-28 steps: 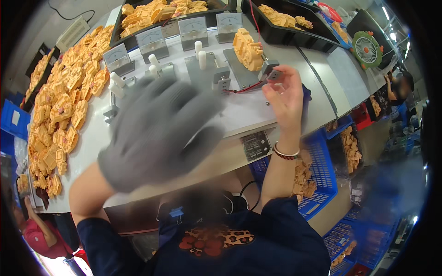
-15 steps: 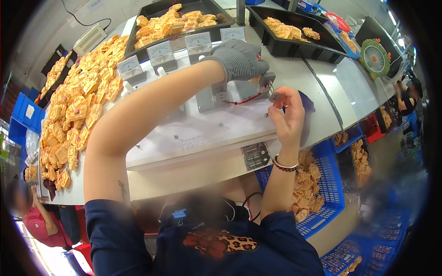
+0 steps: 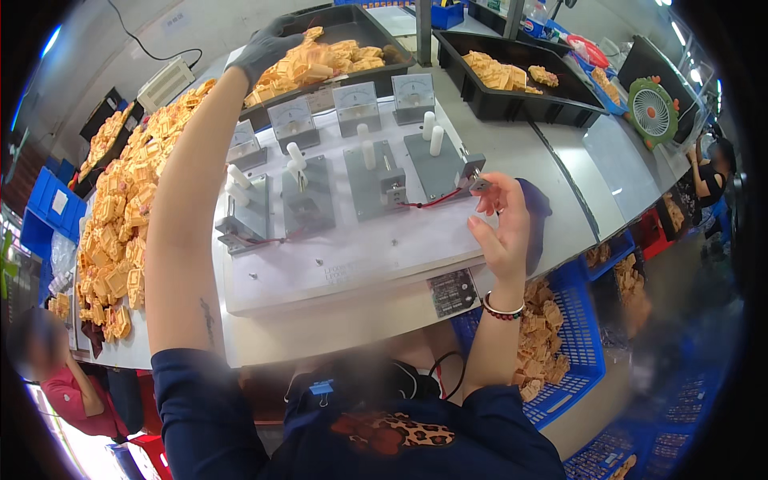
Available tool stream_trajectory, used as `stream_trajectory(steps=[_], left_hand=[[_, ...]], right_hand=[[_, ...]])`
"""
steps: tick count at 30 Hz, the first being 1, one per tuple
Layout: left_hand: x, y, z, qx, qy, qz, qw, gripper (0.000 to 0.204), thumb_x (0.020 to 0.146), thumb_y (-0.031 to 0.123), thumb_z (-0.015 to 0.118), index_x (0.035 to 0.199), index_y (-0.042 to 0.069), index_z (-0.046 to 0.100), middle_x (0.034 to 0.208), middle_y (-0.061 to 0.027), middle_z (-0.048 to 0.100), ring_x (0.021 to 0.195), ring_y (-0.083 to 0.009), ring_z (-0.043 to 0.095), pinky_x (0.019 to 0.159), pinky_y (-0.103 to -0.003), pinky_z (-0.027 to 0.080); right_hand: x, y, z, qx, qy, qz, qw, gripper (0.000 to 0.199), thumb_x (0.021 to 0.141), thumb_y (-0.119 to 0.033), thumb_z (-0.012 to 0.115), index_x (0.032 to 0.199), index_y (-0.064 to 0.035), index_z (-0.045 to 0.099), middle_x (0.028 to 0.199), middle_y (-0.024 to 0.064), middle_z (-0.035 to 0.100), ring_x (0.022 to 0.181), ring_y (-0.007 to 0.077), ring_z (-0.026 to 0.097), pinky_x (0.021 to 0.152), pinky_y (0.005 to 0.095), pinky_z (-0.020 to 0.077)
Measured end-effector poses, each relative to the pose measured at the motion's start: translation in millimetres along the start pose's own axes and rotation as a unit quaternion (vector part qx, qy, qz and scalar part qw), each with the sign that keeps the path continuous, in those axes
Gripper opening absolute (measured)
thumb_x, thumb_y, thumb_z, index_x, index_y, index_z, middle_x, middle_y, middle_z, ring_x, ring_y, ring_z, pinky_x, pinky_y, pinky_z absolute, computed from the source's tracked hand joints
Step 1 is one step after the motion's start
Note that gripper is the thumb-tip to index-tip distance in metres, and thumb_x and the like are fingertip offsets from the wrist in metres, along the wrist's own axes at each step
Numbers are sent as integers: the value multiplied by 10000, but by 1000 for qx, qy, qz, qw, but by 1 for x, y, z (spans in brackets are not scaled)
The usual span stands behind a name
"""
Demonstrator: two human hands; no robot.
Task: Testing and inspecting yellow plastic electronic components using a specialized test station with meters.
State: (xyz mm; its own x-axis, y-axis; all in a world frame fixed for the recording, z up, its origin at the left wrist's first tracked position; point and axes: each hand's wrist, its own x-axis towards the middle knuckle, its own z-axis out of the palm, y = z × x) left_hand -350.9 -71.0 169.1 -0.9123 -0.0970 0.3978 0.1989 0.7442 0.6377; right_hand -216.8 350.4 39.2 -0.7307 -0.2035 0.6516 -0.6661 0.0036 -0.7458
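Note:
My left hand (image 3: 270, 50), in a grey glove, reaches over the left rim of a black tray (image 3: 394, 70) holding yellow moulded plastic parts (image 3: 320, 62). Its fingers are apart, with no part visible in them. My bare right hand (image 3: 506, 220) is beside the small metal block (image 3: 472, 170) at the near end of the rightmost grey test fixture (image 3: 430, 164). Its fingertips are at the block while the thumb stands apart below. Two white posts (image 3: 436, 141) rise from that fixture, with no yellow part on it. A red wire (image 3: 436, 200) runs along its near edge.
More grey fixtures (image 3: 372, 172) and analog meters (image 3: 355, 104) stand on the white board (image 3: 352, 260). A heap of yellow parts (image 3: 120, 232) covers the left side. A second black tray (image 3: 552, 100) and green fan (image 3: 652, 108) sit at right; a blue basket (image 3: 588, 344) stands below.
My left hand has moved from the rightmost fixture to the far-left tray, uncovering the fixture's white posts. My right hand stays by the metal block, its fingers loosened.

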Motion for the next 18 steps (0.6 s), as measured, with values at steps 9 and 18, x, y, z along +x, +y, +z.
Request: stream_trajectory(steps=[9, 18], left_hand=[[-112, -91, -95, 67, 101, -11, 993, 518, 882, 381, 640, 1290, 70, 572, 1198, -143, 653, 1105, -243, 615, 954, -335, 460], [-282, -164, -61, 473, 55, -21, 879, 598, 824, 463, 660, 1289, 112, 526, 1284, -182, 527, 1319, -393, 384, 1165, -548, 139]], right_hand=[[1, -5, 18, -42, 56, 25, 997, 625, 758, -127, 686, 1345, -38, 489, 1041, 55, 557, 844, 126, 489, 738, 255, 405], [-4, 0, 19, -57, 157, -7, 986, 519, 809, -72, 618, 1311, -7, 505, 1050, 55, 512, 896, 126, 458, 774, 254, 384]])
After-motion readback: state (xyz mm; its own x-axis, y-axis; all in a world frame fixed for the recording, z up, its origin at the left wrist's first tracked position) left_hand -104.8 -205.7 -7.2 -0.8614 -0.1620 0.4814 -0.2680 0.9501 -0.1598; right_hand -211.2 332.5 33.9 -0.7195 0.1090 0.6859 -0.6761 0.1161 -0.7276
